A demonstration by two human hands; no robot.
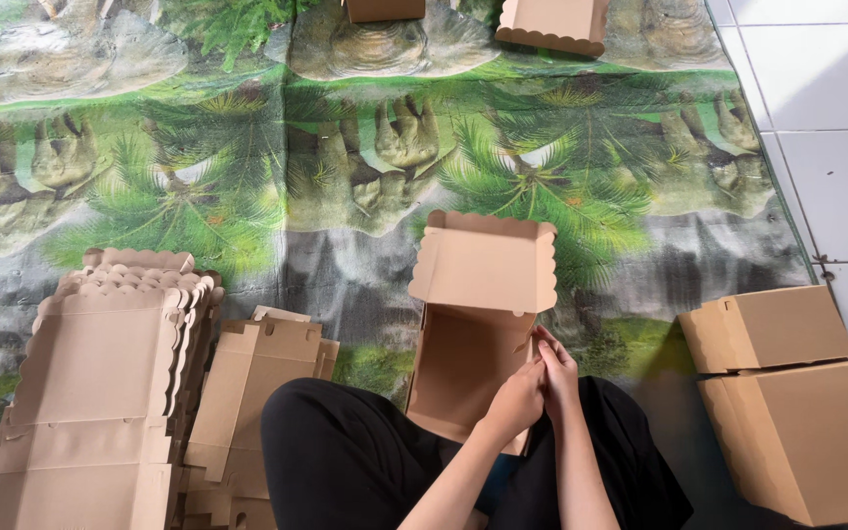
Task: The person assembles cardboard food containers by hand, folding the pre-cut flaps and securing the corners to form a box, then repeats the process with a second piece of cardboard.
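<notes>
- Near the middle of the view, a half-folded cardboard box [473, 344] lies open on the person's lap and the mat, its scalloped lid [485, 260] standing up on the far side.
- Both hands meet at the box's right wall, close to the near corner.
- Left hand [514, 402] has its grip pinched on the edge of that right wall, fingers curled round the card.
- Right hand [559, 378] presses against the left one, its grip closed on the same wall edge just beside it.
- Black-trousered knees [345, 451] frame the box on the near side.
- At near left, a tall stack of flat box blanks [100, 393] with scalloped edges rests on the floor mat, and a second, smaller stack of flat blanks [247, 393] sits just right of it, touching the left knee.
- At right, two finished closed boxes [787, 393] stand side by side, one nearer and larger in view.
- At the far edge, two more cardboard pieces [552, 22] are cut off by the frame.
- Underneath lies a printed mat [247, 196] with palms and rocks; white floor tiles [826, 98] show at far right.
</notes>
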